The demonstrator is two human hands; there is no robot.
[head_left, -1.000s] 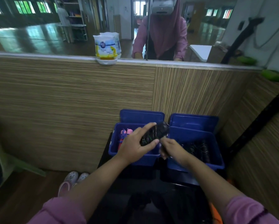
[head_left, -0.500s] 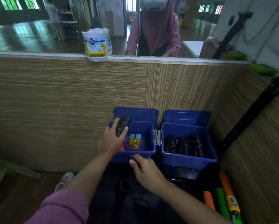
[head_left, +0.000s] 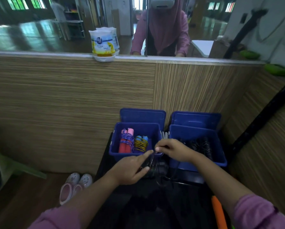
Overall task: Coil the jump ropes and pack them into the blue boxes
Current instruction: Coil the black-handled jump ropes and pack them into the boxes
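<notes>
Black rope [head_left: 152, 165] is gripped by the left hand [head_left: 130, 169] and pinched by the right hand [head_left: 173, 150] before two blue boxes [head_left: 197, 134] set against a wood-panelled wall [head_left: 72, 100] under a mirror [head_left: 39, 25].

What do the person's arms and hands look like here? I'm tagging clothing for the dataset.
Both arms wear pink-mauve long sleeves, pushed up so the forearms are bare. The left sleeve shows at the bottom left; the right sleeve has a dark seam or trim near its cuff. The left hand and right hand are bare: no gloves, rings or watch visible.
</notes>
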